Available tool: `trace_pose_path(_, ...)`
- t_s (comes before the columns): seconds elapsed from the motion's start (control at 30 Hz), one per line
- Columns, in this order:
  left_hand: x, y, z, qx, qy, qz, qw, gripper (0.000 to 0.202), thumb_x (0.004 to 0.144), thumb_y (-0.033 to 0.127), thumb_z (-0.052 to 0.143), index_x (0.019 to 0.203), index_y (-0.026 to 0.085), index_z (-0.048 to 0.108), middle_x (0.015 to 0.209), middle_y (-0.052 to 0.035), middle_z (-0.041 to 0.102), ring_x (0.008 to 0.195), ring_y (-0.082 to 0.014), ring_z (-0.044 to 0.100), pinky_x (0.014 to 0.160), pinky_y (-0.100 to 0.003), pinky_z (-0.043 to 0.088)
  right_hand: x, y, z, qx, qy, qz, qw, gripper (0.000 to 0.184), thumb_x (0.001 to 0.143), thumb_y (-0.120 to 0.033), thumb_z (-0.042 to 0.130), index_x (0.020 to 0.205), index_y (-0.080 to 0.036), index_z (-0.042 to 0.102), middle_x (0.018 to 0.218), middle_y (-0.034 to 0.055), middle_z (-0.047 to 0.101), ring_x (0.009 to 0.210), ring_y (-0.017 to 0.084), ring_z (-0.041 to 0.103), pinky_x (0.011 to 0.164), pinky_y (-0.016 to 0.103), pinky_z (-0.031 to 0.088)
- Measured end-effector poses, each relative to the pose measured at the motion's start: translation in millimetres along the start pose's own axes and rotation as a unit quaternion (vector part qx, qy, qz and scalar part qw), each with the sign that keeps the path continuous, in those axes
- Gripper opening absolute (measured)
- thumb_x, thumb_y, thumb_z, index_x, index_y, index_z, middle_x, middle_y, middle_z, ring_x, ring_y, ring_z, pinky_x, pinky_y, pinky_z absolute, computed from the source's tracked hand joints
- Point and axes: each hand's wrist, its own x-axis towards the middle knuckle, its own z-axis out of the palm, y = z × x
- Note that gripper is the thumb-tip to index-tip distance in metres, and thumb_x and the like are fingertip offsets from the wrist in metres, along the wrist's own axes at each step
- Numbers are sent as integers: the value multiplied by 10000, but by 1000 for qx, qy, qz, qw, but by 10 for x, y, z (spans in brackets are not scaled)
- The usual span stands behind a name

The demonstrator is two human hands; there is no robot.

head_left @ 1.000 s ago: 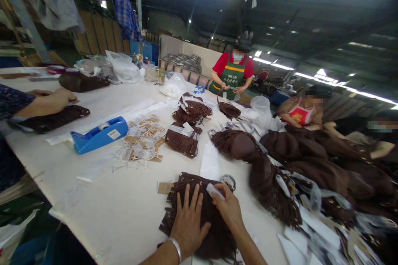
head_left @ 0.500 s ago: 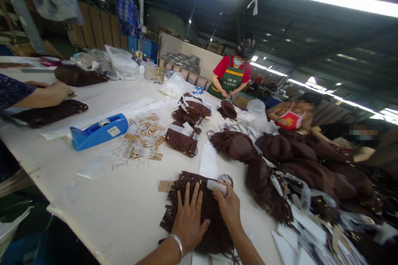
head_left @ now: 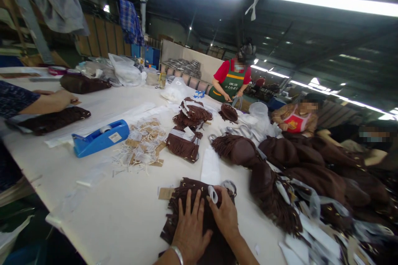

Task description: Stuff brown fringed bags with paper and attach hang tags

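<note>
A brown fringed bag (head_left: 186, 192) lies flat on the white table (head_left: 124, 211) right in front of me. My left hand (head_left: 190, 225) rests on it palm down with the fingers spread. My right hand (head_left: 224, 212) sits beside the left on the bag's upper right part, its fingers pinching a small white strip (head_left: 213, 194). A brown paper tag (head_left: 165, 193) lies at the bag's left corner. A metal ring (head_left: 230, 184) shows at the bag's top right edge.
A blue tape dispenser (head_left: 100, 137) and a heap of paper tags with strings (head_left: 141, 143) lie to the left. More fringed bags (head_left: 184, 145) lie ahead and a big brown pile (head_left: 298, 165) on the right. Other people work around the table; one arm (head_left: 43, 101) reaches in from the left.
My right hand has turned and drawn in toward my left hand, bringing the white strip down onto the bag. My left hand has stayed flat on the bag.
</note>
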Motion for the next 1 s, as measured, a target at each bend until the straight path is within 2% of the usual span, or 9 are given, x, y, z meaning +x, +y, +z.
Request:
trace_pose_path(0.13,2,-3,5,-4,-6,-3,1000,796,839,518,492,1522,204,228,1615,-53,-4,1457,-403,-74,1133,-669,69,8,69,2,-73,-9,-64,995,332,876,-221,468,1198,-204,547,1161,92,642,1078,250,602,910,415,499)
trace_pose_path(0.23,7,-1,-2,-5,-13,-6,1000,834,836,530,493,1533,211,163,1616,-36,-9,1460,-392,-74,1139,-658,89,-12,91,-51,-90,-59,-144,984,533,722,-35,440,1212,-205,562,1208,76,630,1150,226,563,993,383,467)
trace_pose_path(0.33,16,13,-27,7,-23,-12,1000,861,837,541,491,1538,216,111,1617,-26,-7,1464,-377,-71,1149,-639,95,-48,112,-82,-134,-125,-212,960,652,606,35,436,1191,-198,604,1256,67,623,1193,231,538,1048,371,437)
trace_pose_path(0.5,35,51,-56,41,-22,-12,999,877,827,549,513,1536,191,143,1618,-45,34,1468,-372,-42,1158,-609,105,-57,189,-54,-192,-137,-261,936,564,684,72,470,1167,-164,640,1318,110,601,1169,255,578,1008,403,486)
trace_pose_path(0.63,40,59,-27,58,19,21,998,856,811,407,558,1536,212,147,1614,-48,102,1469,-372,15,1153,-601,119,-73,198,-42,-209,-138,-248,936,440,802,-3,527,1195,-175,624,1361,127,565,1191,266,574,1003,425,497)
trace_pose_path(0.73,52,29,23,61,49,36,996,775,847,371,520,1531,239,179,1608,-59,145,1464,-381,61,1138,-625,126,-118,182,-35,-201,-177,-233,935,416,848,-83,563,1257,-159,587,1408,153,513,1257,271,526,1038,421,472)
trace_pose_path(0.83,57,14,14,63,33,47,996,755,853,354,517,1527,261,192,1611,-64,136,1462,-389,69,1130,-632,144,-159,162,-129,-169,-222,-220,935,531,846,-102,557,1371,-152,496,1469,160,435,1337,279,440,1124,468,366)
trace_pose_path(0.9,58,18,-11,67,15,46,997,755,850,357,530,1524,291,195,1614,-56,125,1461,-393,62,1125,-637,149,-133,180,-240,-122,-235,-194,945,552,829,-76,520,1365,-206,514,1488,120,421,1365,277,402,1153,510,294)
trace_pose_path(1.0,63,24,-32,70,-1,36,997,756,844,403,551,1517,303,222,1615,-63,114,1457,-411,50,1118,-651,141,51,251,-366,-17,-217,-115,969,453,848,-70,425,1203,-252,639,1409,69,525,1308,229,474,1098,455,380)
